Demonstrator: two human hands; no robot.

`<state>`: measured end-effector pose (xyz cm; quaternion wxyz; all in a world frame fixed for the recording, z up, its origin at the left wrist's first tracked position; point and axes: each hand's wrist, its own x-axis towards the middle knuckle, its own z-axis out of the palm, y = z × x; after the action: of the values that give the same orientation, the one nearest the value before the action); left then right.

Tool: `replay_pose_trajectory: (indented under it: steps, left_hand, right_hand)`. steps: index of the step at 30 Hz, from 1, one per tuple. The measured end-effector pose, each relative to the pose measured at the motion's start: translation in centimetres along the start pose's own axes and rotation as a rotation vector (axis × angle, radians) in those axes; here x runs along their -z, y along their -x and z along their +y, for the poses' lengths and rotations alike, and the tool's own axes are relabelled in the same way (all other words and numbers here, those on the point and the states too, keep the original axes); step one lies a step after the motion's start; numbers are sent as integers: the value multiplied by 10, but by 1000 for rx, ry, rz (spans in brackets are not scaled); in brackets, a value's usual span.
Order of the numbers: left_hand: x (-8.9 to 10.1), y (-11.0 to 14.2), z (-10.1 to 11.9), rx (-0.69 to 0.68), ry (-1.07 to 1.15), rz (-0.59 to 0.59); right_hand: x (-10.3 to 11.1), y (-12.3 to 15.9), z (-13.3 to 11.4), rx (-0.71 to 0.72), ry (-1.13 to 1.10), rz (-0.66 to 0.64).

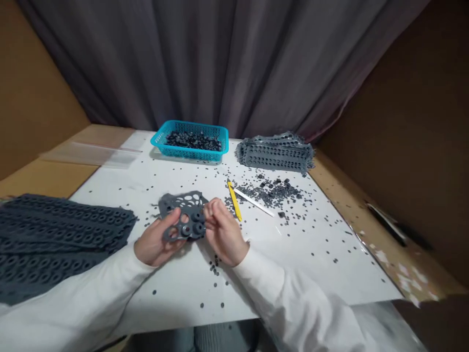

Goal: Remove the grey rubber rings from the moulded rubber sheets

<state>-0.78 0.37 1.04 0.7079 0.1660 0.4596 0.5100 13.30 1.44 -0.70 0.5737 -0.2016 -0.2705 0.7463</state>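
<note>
A dark grey perforated rubber sheet point(185, 201), with round holes and raised rings, is held above the white table. My left hand point(159, 239) grips its left side, thumb on top. My right hand point(224, 232) is closed at the sheet's right edge, fingers curled in; whether it pinches the sheet or a small piece is hidden. Just beyond my right hand lie a yellow pen-like tool point(234, 201) and a white stick point(253, 202). Small dark discs point(216, 266) are scattered under and around my hands.
A stack of ringed grey sheets point(66, 239) lies at left. Behind, a blue basket point(190, 154) holds small dark pieces. More perforated sheets point(274, 154) are piled at back right, before a heap of dark bits point(278, 193). Clear plastic bags point(95, 154) lie back left; a knife-like tool point(386, 222) far right.
</note>
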Motion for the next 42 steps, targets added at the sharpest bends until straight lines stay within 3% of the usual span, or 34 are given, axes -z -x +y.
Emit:
replay_pose_trajectory:
  steps: [8, 12, 15, 17, 22, 24, 31, 33, 36, 39, 42]
  left_hand:
    - [15, -14, -11, -288, -439, -103]
    - [12, -16, -11, -153, -525, -179]
    - [8, -16, -8, -59, -548, -195]
    - [6, -15, -7, -45, -607, -204]
    - [4, -11, -6, -133, -809, -250]
    - [5, -9, -6, -204, -892, -253]
    - [5, -6, -9, -414, -1187, -204]
    - [5, -6, -12, -471, -1215, -211]
    - [4, -7, -18, -384, -1138, -243]
    - [3, -8, -21, -302, -1016, -271]
    - [2, -10, -18, -338, -938, -234]
  right_hand:
    - [18, -9, -19, -61, -30, 93]
    - [18, -8, -22, -210, -17, 133]
    - [16, -5, -23, -239, 77, 105]
    - [14, -1, -24, -194, 278, 52]
    - [3, 14, -30, 81, 1260, -191]
    - [1, 18, -30, 160, 1541, -254]
    - [-1, 21, -25, 433, 1972, -360]
    - [-2, 22, -25, 472, 2028, -396]
    - [-2, 23, -25, 481, 2001, -473]
    - [0, 22, -24, 488, 1796, -520]
    - [2, 22, -22, 486, 1521, -437]
